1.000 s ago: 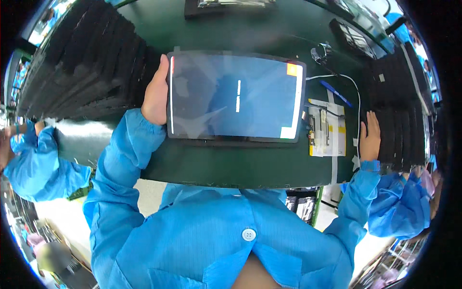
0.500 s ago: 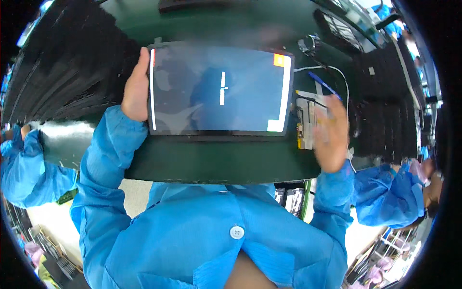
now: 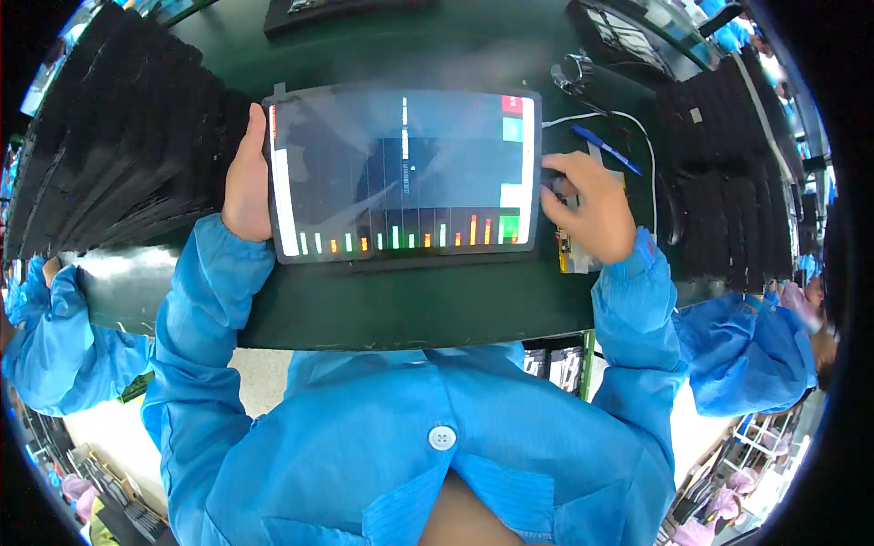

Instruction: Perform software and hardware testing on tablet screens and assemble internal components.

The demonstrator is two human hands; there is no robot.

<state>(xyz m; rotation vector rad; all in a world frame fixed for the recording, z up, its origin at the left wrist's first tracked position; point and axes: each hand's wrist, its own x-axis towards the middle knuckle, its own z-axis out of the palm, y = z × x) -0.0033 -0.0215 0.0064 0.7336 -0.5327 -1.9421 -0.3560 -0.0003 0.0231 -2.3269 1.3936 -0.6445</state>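
1. From my seat I have the tablet [image 3: 364, 182] in the middle of the view, lying broadside above the green table [image 3: 410, 305], near its front edge
2. Its screen [image 3: 455, 173] is lit: I see short green, orange and red bars [image 3: 473, 229] along the bottom, and coloured blocks down the right side
3. My left hand [image 3: 246, 187] holds the tablet by its left edge, thumb laid upward along the rim; the other fingers are hidden from me
4. My right hand [image 3: 596, 209] is curled at the tablet's right edge, thumb and forefinger bent toward each other with a gap between their tips; something dark shows there, and I cannot tell whether it is being pinched
5. Under that hand I make out part of a flat component [image 3: 566, 255] with a yellow edge, mostly covered
6. Just beyond it lies a blue pen [image 3: 605, 148], with a white cable [image 3: 637, 123] curving around from near the tablet's upper right
7. Farther back I see a shiny looped object [image 3: 572, 73], its kind unclear to me
8. Black stacks [image 3: 127, 136] rise on my left, and more black pieces [image 3: 728, 182] on my right
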